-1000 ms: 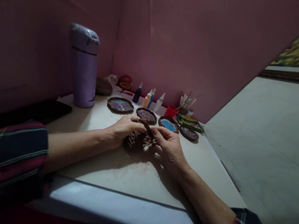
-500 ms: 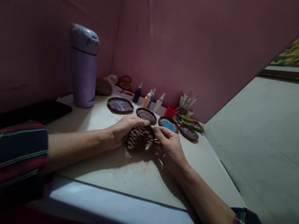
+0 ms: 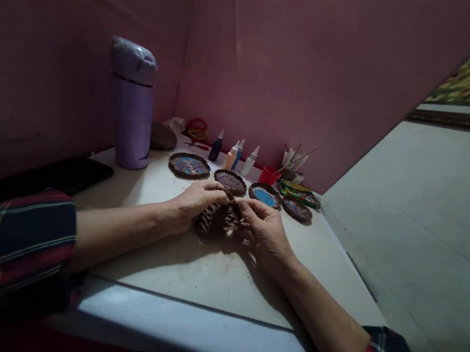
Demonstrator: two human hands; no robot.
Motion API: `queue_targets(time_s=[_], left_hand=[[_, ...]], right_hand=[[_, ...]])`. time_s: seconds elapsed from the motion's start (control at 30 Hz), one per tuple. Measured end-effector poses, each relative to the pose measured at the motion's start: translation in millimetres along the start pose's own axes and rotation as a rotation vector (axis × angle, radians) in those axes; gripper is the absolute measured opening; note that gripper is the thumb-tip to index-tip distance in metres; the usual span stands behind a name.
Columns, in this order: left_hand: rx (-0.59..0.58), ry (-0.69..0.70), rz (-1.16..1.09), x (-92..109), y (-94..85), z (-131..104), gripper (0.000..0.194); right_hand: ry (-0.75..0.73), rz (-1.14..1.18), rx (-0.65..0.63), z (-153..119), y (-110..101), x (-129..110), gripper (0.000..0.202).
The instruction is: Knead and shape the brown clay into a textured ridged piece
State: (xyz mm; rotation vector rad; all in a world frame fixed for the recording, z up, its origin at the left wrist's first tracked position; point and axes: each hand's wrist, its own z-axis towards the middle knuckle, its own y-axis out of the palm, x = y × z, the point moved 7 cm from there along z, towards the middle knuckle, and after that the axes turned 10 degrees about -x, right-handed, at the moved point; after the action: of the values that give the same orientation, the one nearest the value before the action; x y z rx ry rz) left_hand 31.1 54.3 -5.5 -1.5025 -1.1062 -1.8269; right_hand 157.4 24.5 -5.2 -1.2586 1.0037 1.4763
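Between my two hands is a lump of dark brown clay [image 3: 207, 220] with a ridged, finger-pressed surface, held just above the white tabletop [image 3: 187, 276]. My left hand [image 3: 194, 202] grips its left side, thumb along the top and the other fingers mostly hidden behind. The thumb and forefinger of my right hand [image 3: 265, 229] pinch its right edge. The piece is bent into an arch with a gap at its middle. Just behind it lie shallow brown clay dishes: one with purple inside [image 3: 229, 181], one with blue inside [image 3: 264, 196].
A purple tumbler [image 3: 131, 107] stands at the left beside a dark flat object [image 3: 74, 175]. Along the back are small paint bottles [image 3: 230, 157], a red cup [image 3: 270, 175], scissors [image 3: 197, 130], a brown clay lump [image 3: 163, 136], and further clay dishes [image 3: 189, 165]. Pink walls enclose the back.
The clay has been folded further: its sides are closer together and the gap is narrower. My left thumb has drawn slightly left; my right hand has hardly moved.
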Motion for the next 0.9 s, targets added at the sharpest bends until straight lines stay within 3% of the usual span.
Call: queue_targets(time_s=[0.23,0.37,0.63,0.9], left_hand=[[-0.118,-0.003,-0.141,-0.6,8.4,-0.8,0.014],[-0.177,-0.056,-0.233,-6.5,12.5,-0.2,0.026],[-0.061,-0.007,-0.067,-4.2,2.8,1.5,0.014],[-0.036,-0.025,-0.068,-6.9,0.6,2.6,0.010]], right_hand=[[0.018,0.020,0.039,-0.1,-2.7,0.6,0.034],[0.007,0.030,0.051,-0.2,-2.5,-1.3,0.034],[-0.051,0.021,-0.051,1.4,1.3,-1.0,0.033],[-0.048,0.016,-0.060,2.2,0.4,0.8,0.031]])
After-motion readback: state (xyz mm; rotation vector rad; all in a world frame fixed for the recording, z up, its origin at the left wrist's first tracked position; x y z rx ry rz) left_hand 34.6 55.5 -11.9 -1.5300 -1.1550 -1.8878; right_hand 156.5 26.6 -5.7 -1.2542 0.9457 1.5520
